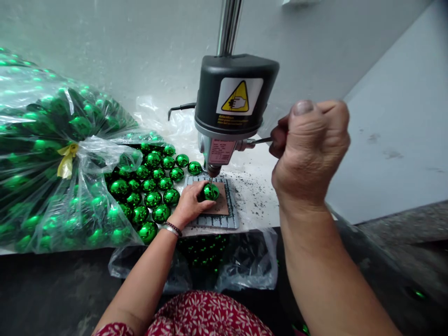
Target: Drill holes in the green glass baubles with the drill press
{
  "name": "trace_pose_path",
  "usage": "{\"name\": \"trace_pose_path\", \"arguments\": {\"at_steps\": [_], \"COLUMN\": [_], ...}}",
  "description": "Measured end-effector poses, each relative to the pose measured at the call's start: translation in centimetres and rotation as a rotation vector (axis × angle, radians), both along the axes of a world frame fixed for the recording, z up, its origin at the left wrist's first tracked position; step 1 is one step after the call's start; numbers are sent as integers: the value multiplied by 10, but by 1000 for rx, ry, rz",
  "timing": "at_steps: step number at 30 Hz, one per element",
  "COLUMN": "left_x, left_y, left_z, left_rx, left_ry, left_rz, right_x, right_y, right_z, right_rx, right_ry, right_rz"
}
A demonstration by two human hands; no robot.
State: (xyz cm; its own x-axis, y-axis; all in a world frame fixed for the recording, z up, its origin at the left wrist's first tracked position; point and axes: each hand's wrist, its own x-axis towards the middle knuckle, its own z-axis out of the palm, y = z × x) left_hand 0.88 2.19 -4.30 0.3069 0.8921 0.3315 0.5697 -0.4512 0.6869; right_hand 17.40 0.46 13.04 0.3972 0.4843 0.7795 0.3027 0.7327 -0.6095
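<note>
My left hand (192,201) grips a shiny green ball (212,192) between thumb and fingers, on a brown board (221,205) over the grey base plate (231,222) of a drill press (238,93). Right above the ball is the thin drill bit (211,179), its tip at or close to the ball's top; whether it has entered I cannot tell. My right hand (311,144) is raised at the machine's right side, its fingers wrapped around the feed lever (262,140).
Loose green balls (153,199) crowd the table left of the base. A big clear bag (70,186), tied with yellow ribbon, holds many more. Dark shavings (257,200) litter the white tabletop. Below the front edge, an open plastic bag (250,261) surrounds more green balls.
</note>
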Motion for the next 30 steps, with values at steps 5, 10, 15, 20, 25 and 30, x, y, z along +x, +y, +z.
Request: {"name": "trace_pose_path", "arguments": {"at_steps": [5,10,15,20,25,30], "left_x": [0,1,4,5,5,5], "left_y": [-2,-4,-5,-8,-9,-9], "left_z": [0,2,3,6,5,3], "left_rx": [0,2,20,26,40,37], "left_ry": [18,21,33,57,62,45], "left_rz": [11,27,42,59,71,68], "right_x": [1,2,3,6,8,6], "right_y": [-2,-4,-7,-10,-10,-13], "right_z": [-1,0,-10,-20,-23,-29], "right_rx": [-4,-26,-13,-19,13,26], "right_ry": [-20,-11,-38,-89,-97,-96], "right_rz": [12,19,-43,-48,-7,-21]}}
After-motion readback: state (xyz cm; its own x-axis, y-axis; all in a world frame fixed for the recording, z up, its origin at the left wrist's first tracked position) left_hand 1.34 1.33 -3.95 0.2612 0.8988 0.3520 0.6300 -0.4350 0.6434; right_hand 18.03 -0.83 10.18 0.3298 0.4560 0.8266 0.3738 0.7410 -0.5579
